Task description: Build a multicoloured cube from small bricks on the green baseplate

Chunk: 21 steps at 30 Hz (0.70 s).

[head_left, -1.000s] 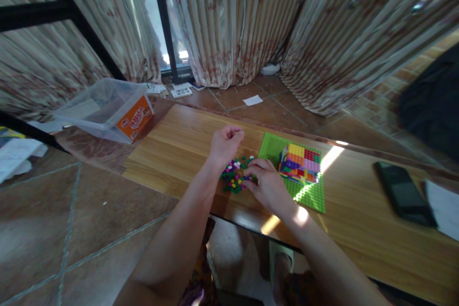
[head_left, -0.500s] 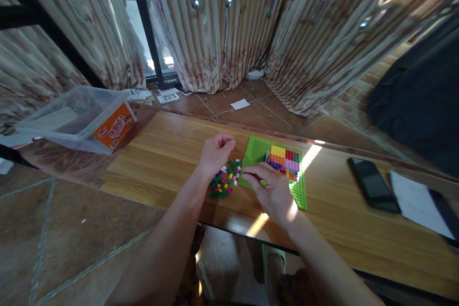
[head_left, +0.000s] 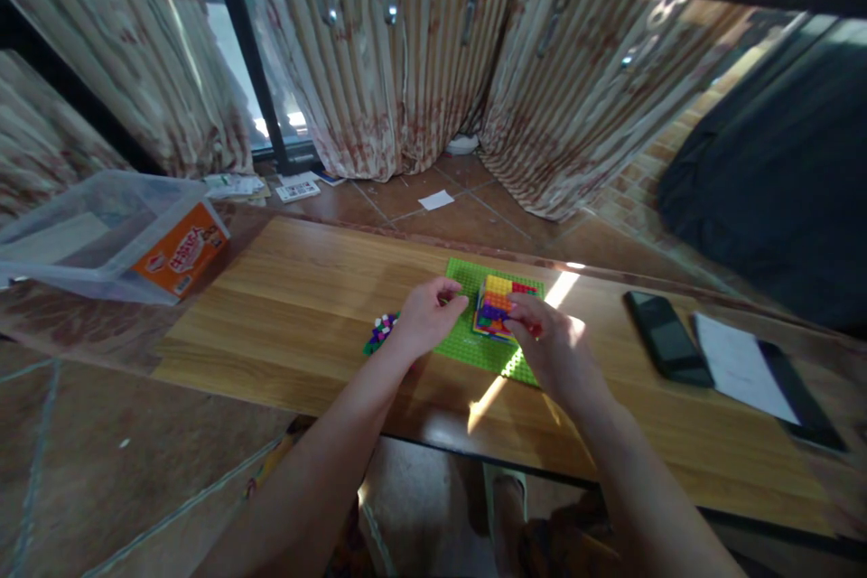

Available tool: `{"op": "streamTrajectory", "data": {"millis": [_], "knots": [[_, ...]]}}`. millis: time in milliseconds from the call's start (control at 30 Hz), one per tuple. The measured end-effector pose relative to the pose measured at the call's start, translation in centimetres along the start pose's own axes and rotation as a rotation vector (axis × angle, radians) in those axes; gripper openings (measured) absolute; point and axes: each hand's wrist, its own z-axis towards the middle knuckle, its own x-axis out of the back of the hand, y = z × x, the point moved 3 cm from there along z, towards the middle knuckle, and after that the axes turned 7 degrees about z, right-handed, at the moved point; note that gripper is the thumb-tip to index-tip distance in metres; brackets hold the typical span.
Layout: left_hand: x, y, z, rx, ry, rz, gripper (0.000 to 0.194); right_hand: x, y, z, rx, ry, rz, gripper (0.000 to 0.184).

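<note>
Brick block: the multicoloured stack of toy building bricks [head_left: 494,311] stands on the green studded baseplate [head_left: 464,347], right of centre in the frame, its top showing yellow, orange, red and purple.
Right hand: the right hand [head_left: 520,314] reaches over the block's right side, fingertips at its top; the grip looks drawn together, but whether a brick sits in it I cannot tell – the fingers hide that spot.
Left hand: the left hand [head_left: 464,293] is over the baseplate's left edge, its grip loosely curled with a gap between thumb and fingers and no brick visible in it.
Step in hand: seems to be work on the block's top with the right fingertips.
Studs: any brick set there would best be squared to its neighbours first, then pressed straight down, since a tilted push could leave it half seated.
Steadying: the left fingers might do well to brace the block's left side or the baseplate – pressure from one side alone could slide the plate on the wooden bench [head_left: 298,289].
Loose bricks: the small pile [head_left: 381,331] lies left of the baseplate, partly behind the left wrist; a low sweep of that forearm could scatter it.
</note>
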Motion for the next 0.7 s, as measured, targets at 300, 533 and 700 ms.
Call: {"op": "streamTrajectory", "data": {"millis": [300, 533, 700], "knots": [[-2.6, 1.5, -0.1, -0.023, -0.063, -0.017, 0.027, -0.5, -0.2, 0.1, -0.013, 0.033, -0.07, 0.026], [-3.4, 2.5, 0.1, 0.016, -0.041, -0.022, 0.03, -0.4, -0.3, 0.1, -0.035, 0.033, -0.074, 0.023], [-3.7, 2.6, 0.2, 0.036, -0.03, 0.011, 0.032, -0.4, -0.2, 0.0, -0.008, 0.04, -0.036, 0.023]]}}
